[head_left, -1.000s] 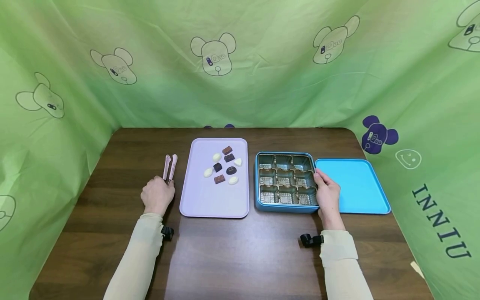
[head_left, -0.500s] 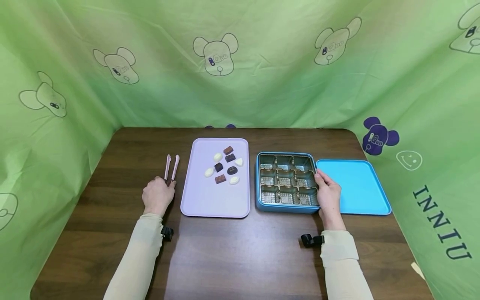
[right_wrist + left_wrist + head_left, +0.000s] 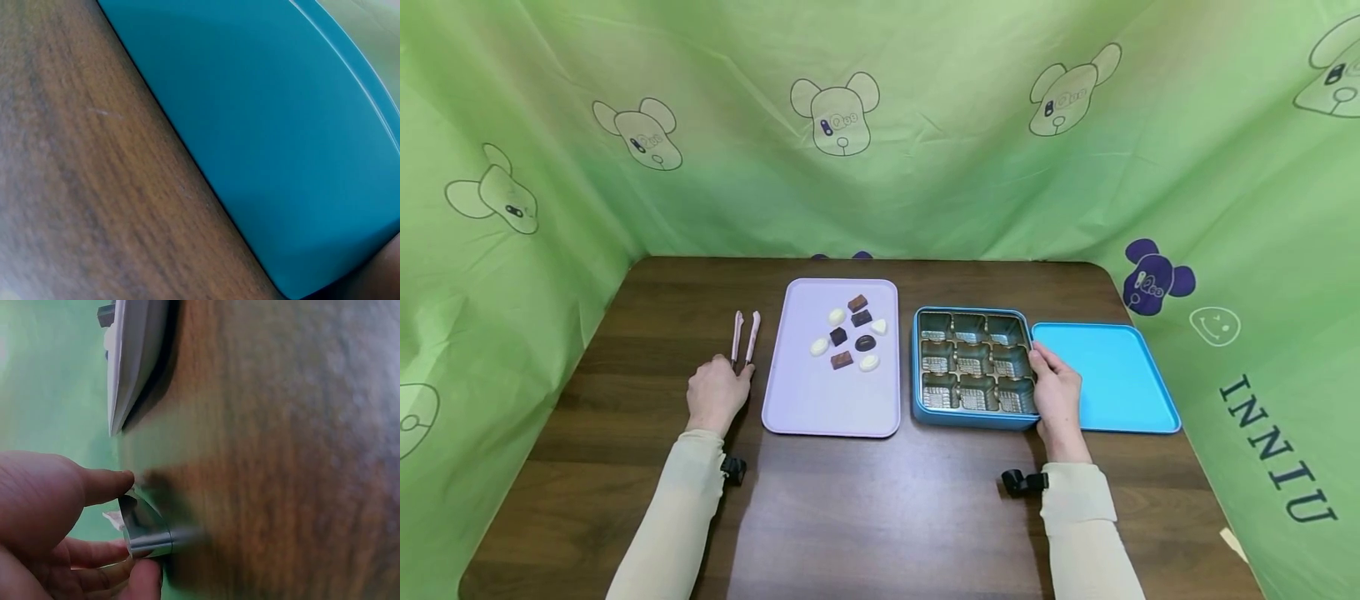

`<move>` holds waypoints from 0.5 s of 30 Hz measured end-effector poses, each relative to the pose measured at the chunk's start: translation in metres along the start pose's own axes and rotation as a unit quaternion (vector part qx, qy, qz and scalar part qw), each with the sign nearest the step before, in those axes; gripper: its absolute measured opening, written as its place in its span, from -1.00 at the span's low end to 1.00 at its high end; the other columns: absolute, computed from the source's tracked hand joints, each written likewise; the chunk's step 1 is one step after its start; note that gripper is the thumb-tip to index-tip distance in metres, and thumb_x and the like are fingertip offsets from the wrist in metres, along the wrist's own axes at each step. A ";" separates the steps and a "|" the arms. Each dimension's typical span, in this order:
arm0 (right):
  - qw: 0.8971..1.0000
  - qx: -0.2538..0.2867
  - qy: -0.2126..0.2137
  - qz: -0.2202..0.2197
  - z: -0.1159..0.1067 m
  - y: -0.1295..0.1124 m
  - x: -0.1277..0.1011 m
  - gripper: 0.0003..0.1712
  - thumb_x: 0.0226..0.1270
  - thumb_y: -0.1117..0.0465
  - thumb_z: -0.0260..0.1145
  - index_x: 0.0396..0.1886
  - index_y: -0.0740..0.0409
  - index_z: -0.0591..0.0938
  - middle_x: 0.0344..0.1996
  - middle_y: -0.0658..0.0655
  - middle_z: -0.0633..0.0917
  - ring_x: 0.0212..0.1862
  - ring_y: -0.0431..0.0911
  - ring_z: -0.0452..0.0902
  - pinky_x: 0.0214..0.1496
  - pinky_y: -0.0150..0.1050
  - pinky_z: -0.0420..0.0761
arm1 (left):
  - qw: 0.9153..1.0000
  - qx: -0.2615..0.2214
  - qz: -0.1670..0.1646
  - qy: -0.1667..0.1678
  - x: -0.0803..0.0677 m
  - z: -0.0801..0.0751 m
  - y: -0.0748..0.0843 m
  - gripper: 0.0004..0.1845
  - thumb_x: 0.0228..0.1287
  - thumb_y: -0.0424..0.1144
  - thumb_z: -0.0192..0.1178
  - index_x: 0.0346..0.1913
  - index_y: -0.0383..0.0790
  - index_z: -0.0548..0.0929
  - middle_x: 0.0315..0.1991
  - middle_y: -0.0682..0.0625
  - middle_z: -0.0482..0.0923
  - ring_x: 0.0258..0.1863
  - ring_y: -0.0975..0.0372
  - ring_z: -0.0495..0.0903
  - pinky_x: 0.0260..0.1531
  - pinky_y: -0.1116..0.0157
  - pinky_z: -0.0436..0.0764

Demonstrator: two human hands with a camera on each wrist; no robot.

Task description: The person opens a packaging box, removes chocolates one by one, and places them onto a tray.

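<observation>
In the head view my left hand (image 3: pixel 717 393) pinches the metal end of a pair of tongs (image 3: pixel 751 335), whose pink-and-white patterned arms point away from me, spread apart. The left wrist view shows the shiny bent metal (image 3: pixel 147 531) of the tongs between thumb and fingers, low over the wood. My right hand (image 3: pixel 1057 392) grips the right side of a blue tin box (image 3: pixel 977 419), thumb near the rim. Inside sits a gold-brown insert (image 3: pixel 972 357) with several square compartments, no pieces in them. Several white and brown chocolates (image 3: pixel 865 342) lie on a lilac tray (image 3: pixel 827 408) between the hands.
A bright blue lid (image 3: pixel 1116 375) lies right of the box, partly behind my right hand. The dark wooden table (image 3: pixel 880 517) is backed by a green curtain (image 3: pixel 730 192) with mouse-like prints on three sides.
The tongs' arms stand slightly wider apart than a second ago. My right hand stays on the box, and the chocolates have not moved; the head view has shifted a little.
</observation>
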State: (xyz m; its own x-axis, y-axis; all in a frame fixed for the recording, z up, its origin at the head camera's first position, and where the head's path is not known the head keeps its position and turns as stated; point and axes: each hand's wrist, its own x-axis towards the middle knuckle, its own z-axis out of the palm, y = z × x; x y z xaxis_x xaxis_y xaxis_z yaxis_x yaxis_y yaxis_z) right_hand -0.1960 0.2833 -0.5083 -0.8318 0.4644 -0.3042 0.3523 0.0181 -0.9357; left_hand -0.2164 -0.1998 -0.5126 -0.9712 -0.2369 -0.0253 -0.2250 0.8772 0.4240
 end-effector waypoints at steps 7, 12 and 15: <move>1.000 -0.006 -0.004 0.000 0.000 -0.001 0.003 -0.41 0.61 -0.09 0.05 0.51 0.00 0.38 0.50 0.09 0.36 0.42 -0.10 0.27 0.34 -0.30 0.38 | 1.000 0.011 -0.004 -0.003 -0.001 -0.005 0.005 -0.49 0.39 0.09 0.19 -0.27 -0.42 0.55 -0.31 -0.42 0.62 -0.27 -0.36 0.63 -0.35 -0.21 0.58; 1.000 -0.002 -0.009 0.019 -0.004 -0.002 0.003 -0.41 0.62 -0.09 0.03 0.53 -0.03 0.36 0.51 0.07 0.34 0.41 -0.12 0.27 0.29 -0.36 0.42 | 1.000 0.014 0.012 0.015 -0.003 -0.016 0.013 -0.33 0.40 0.17 0.15 0.12 -0.47 0.50 -0.07 -0.44 0.56 -0.16 -0.37 0.60 -0.30 -0.22 0.57; 0.999 0.015 -0.013 0.028 -0.007 -0.004 0.002 -0.42 0.61 -0.07 0.06 0.52 -0.03 0.37 0.50 0.09 0.35 0.37 -0.13 0.31 0.08 -0.49 0.49 | 0.999 0.003 0.031 0.034 -0.002 -0.025 0.019 -0.25 0.39 0.16 0.17 0.33 -0.43 0.39 0.16 -0.47 0.45 0.01 -0.38 0.50 -0.16 -0.25 0.53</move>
State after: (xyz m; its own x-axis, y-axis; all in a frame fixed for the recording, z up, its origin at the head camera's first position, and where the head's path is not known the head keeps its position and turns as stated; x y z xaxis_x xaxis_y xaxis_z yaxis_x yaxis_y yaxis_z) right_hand -0.1964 0.2904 -0.5044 -0.8225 0.4404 -0.3599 0.3857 -0.0331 -0.9220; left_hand -0.2164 -0.1929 -0.4823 -0.9758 -0.2094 0.0636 -0.1645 0.8937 0.4175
